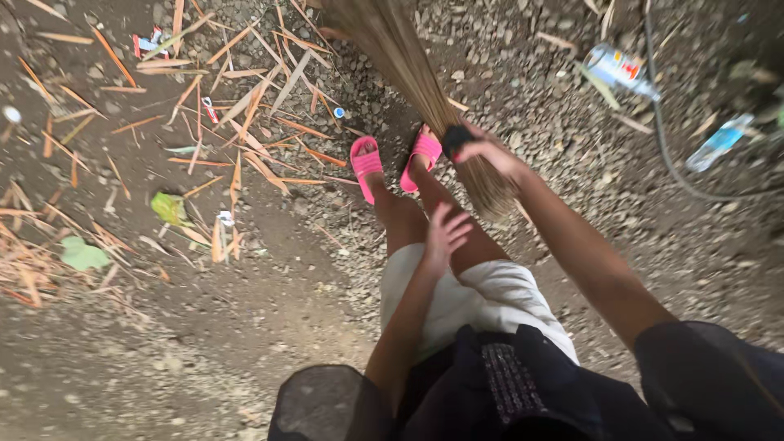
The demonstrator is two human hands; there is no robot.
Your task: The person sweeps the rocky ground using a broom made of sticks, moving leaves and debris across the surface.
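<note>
your grip sits low on the stick broom (408, 73), near its black binding, so the bristles could splay or slip as they drag over the gravel ground (572, 163) by your pink sandals (367, 163). your right hand (486, 151) is clenched around the bundle. your left hand (445, 233) hangs loose, fingers spread, holding nothing.
</note>
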